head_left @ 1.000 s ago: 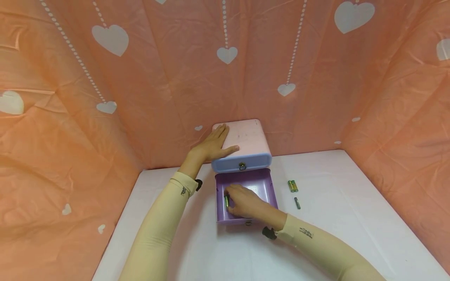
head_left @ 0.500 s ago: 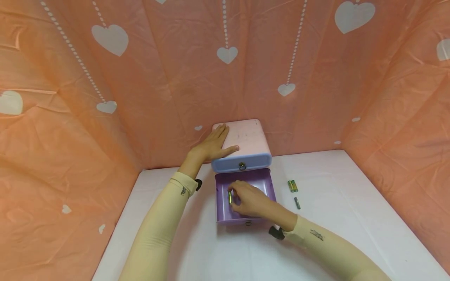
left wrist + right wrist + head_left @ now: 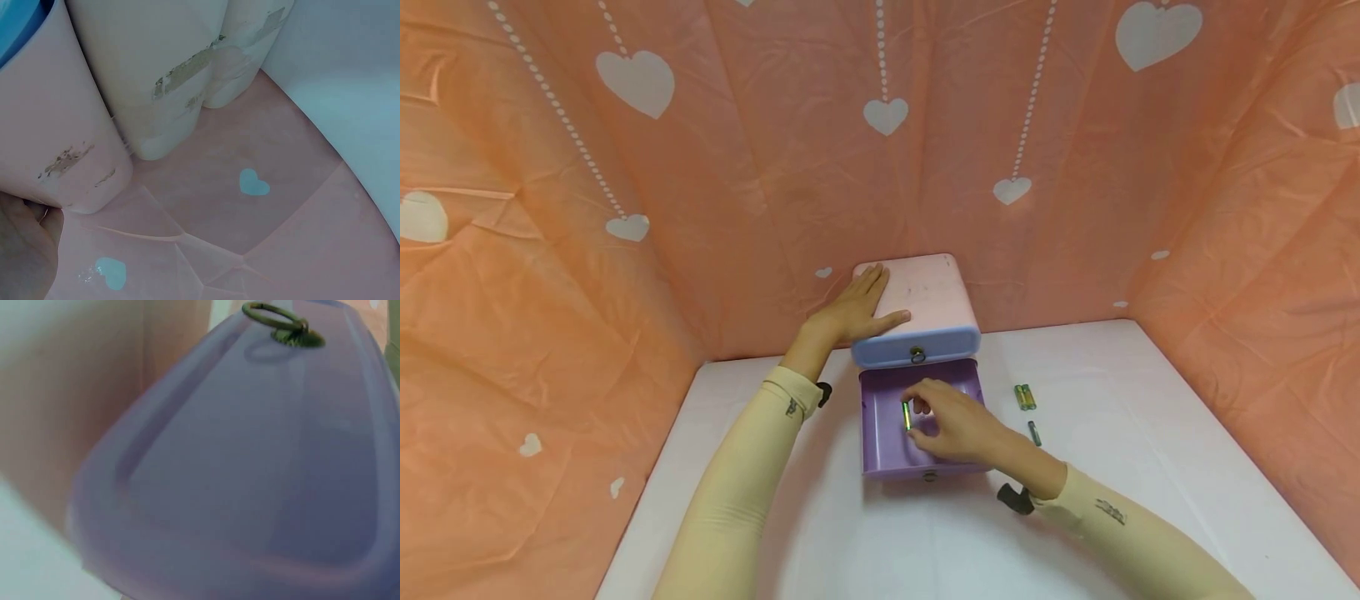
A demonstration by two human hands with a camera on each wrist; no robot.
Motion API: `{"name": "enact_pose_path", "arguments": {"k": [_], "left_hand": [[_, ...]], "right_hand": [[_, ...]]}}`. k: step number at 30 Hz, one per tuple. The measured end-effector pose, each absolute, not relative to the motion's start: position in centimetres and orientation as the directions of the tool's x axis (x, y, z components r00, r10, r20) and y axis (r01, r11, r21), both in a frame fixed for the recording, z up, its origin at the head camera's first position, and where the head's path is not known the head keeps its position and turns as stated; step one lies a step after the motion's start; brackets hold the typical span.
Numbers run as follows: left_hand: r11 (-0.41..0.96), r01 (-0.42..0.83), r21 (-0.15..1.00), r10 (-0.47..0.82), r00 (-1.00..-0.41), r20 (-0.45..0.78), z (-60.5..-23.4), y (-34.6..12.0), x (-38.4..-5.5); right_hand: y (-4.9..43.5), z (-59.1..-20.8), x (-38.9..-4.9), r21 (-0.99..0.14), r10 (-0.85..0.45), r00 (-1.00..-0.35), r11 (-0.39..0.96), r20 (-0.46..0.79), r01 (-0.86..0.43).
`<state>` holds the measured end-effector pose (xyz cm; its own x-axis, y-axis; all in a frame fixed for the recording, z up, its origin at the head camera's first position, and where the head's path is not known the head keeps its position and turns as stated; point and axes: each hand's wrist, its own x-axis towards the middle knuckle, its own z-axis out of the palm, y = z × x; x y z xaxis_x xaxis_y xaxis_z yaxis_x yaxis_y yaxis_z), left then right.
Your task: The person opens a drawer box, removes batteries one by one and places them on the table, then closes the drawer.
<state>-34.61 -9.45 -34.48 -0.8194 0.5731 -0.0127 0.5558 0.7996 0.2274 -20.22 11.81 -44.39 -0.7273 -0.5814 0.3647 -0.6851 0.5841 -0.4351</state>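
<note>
My left hand (image 3: 853, 307) rests flat, fingers extended, on the pink top of a small drawer cabinet (image 3: 928, 292). Its edge also shows at the lower left of the left wrist view, beside the cabinet's scuffed side (image 3: 169, 81). Over the pulled-out purple drawer (image 3: 878, 450), my right hand (image 3: 953, 423) pinches a green-and-gold battery (image 3: 906, 416) by its ends between thumb and fingertips. In the right wrist view, a purple drawer front (image 3: 250, 462) with a brass ring pull (image 3: 275, 317) fills most of the picture, and the hand is outside it.
A pair of batteries (image 3: 1025, 397) lies side by side on the white table (image 3: 1112, 467), right of the drawer. Closer to the front is a single thin battery (image 3: 1034, 433). Above the open drawer is a blue drawer front (image 3: 887, 350). Peach heart-printed cloth (image 3: 760, 208) hangs behind and at both sides.
My right hand has lifted the battery from the drawer's left side and moved it rightward toward the drawer's middle. The left hand stays put on the cabinet top.
</note>
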Motion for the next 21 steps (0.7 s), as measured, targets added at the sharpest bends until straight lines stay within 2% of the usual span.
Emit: {"name": "enact_pose_path", "arguments": {"k": [8, 15, 21], "left_hand": [[0.803, 0.551, 0.229, 0.568, -0.823, -0.01, -34.6, -9.5, -34.8], [0.8, 0.555, 0.227, 0.572, -0.82, -0.011, -34.5, -9.5, -34.7], [0.803, 0.552, 0.226, 0.569, -0.822, -0.016, -34.6, -9.5, -34.7]], "right_hand": [[13.7, -44.3, -20.3, -0.412, -0.595, -0.688, 0.551, 0.415, -0.725], [15.5, -44.5, -20.4, -0.449, -0.614, -0.651, 0.476, 0.446, -0.756], [17.3, -44.6, -20.3, -0.474, -0.617, -0.657, 0.464, 0.433, -0.748]]}}
